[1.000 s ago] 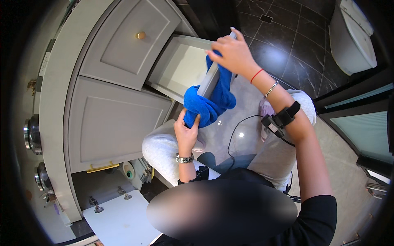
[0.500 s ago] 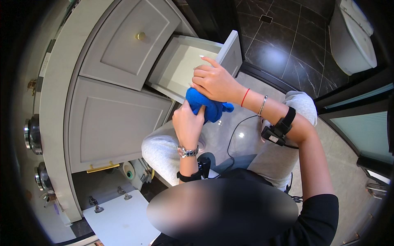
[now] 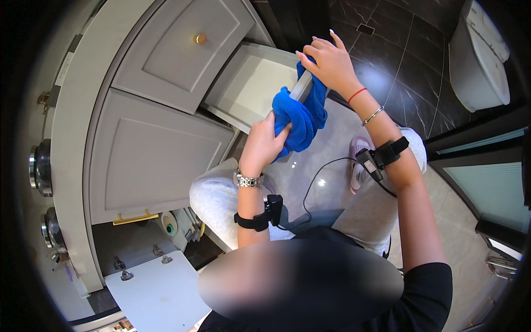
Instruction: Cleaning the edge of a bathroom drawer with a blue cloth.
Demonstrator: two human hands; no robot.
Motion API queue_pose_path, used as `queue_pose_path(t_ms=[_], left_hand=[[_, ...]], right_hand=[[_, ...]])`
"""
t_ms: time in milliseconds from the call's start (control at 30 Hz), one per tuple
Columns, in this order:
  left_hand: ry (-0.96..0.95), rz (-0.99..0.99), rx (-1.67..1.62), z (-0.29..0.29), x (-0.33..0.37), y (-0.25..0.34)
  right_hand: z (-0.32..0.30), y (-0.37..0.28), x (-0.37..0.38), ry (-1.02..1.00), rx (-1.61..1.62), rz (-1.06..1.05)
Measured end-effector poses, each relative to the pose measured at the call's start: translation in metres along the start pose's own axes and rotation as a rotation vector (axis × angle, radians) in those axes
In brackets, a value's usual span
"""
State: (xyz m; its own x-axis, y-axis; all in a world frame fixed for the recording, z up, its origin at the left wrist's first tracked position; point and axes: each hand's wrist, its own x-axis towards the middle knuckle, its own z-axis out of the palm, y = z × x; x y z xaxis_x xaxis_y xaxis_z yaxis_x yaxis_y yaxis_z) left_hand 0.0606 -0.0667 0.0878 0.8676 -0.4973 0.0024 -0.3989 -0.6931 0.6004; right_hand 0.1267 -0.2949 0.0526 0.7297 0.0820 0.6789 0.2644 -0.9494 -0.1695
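A bunched blue cloth [image 3: 297,126] hangs over the top edge of a pulled-out drawer [image 3: 251,83], covering most of its front panel on both faces. My left hand [image 3: 261,145] grips the cloth's near-left part, thumb pressed into the folds. At the panel's far right end, my right hand [image 3: 336,65] bears on the cloth, thumb and some fingers around it and one finger raised. Part of the panel's bare top edge shows between the two folds. Inside, the drawer is pale, with its bottom bare.
Left of the drawer stand grey cabinet doors [image 3: 160,157] with brass hardware. A white open door [image 3: 157,293] hangs by hinges at lower left. My knees flank the drawer, and a black cable [image 3: 315,180] runs between them. A white toilet [image 3: 478,61] stands far right.
My right hand has moved up and right to the drawer front's far end. The blue cloth, bunched between both hands before, is now spread over the panel's edge.
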Motion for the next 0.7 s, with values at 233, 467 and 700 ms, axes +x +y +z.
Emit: queue_pose_path(t_ms=[233, 467, 700], left_hand=[[0.058, -0.002, 0.079, 0.000, -0.007, -0.008], [0.107, -0.076, 0.352, 0.005, -0.011, 0.003], [0.162, -0.076, 0.400, 0.006, -0.014, 0.007]], right_hand=[[-0.004, -0.061, -0.018, -0.065, 0.233, -0.246], [-0.004, -0.058, -0.024, 0.000, 0.295, -0.307], [-0.004, -0.002, -0.007, 0.038, 0.016, 0.018]])
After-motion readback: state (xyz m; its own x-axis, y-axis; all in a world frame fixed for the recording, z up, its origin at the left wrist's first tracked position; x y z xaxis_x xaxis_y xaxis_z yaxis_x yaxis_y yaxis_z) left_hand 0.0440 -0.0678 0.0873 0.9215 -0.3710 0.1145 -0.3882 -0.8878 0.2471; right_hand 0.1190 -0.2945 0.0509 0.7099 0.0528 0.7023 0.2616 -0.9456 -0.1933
